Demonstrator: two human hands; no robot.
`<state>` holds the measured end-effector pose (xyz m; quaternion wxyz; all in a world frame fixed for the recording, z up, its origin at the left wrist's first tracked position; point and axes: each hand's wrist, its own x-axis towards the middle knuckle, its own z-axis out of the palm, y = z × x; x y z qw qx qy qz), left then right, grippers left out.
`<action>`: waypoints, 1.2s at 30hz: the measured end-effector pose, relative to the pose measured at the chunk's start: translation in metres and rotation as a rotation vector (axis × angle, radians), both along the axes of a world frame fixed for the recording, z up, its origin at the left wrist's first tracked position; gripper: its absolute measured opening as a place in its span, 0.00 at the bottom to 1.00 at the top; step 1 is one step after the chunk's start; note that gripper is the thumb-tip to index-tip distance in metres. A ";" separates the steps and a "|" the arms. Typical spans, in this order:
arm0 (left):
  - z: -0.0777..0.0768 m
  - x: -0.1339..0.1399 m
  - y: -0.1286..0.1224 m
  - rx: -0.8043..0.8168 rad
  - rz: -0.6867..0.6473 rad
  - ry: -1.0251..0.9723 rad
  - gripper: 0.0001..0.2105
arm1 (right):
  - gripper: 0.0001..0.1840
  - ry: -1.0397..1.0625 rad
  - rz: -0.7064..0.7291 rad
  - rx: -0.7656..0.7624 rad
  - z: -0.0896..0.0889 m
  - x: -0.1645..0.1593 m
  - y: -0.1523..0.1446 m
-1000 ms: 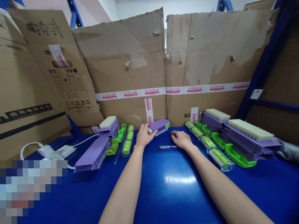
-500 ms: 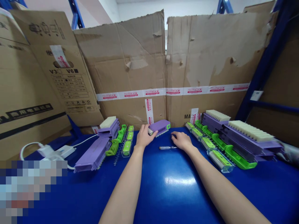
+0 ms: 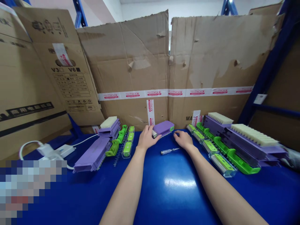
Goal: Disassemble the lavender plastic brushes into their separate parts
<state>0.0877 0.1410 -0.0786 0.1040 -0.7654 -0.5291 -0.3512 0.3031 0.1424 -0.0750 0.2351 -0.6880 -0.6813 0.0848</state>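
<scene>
My left hand [image 3: 146, 137] grips the near end of a small purple brush unit with a green end cap [image 3: 163, 127], which rests on the blue table [image 3: 173, 187] by the cardboard wall. My right hand [image 3: 184, 139] lies flat on the table just right of that unit, fingers apart, holding nothing. A small clear-handled screwdriver [image 3: 169, 151] lies on the table between the two hands, just in front of my right hand.
Rows of purple brush bodies [image 3: 243, 137] and green parts [image 3: 220, 150] lie at right. More purple pieces [image 3: 95, 153], green parts [image 3: 127, 142] and a thin spring [image 3: 118, 153] lie at left. A white cable and adapter [image 3: 53, 150] sit far left. Cardboard boxes [image 3: 164, 68] stand behind.
The view shifted slightly. My right hand has moved a little up toward the purple unit, and the screwdriver now lies tilted. My left hand keeps its grip.
</scene>
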 end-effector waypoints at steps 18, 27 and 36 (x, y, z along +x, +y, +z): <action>0.019 0.010 -0.003 -0.113 -0.236 -0.436 0.19 | 0.38 0.599 0.071 0.216 -0.012 -0.002 0.008; 0.008 0.004 0.014 -0.739 -0.438 -1.107 0.45 | 0.46 0.668 0.034 0.167 -0.009 -0.003 0.006; 0.009 -0.003 0.010 -0.832 -0.513 -1.226 0.34 | 0.21 1.249 0.225 -0.124 0.001 -0.002 0.000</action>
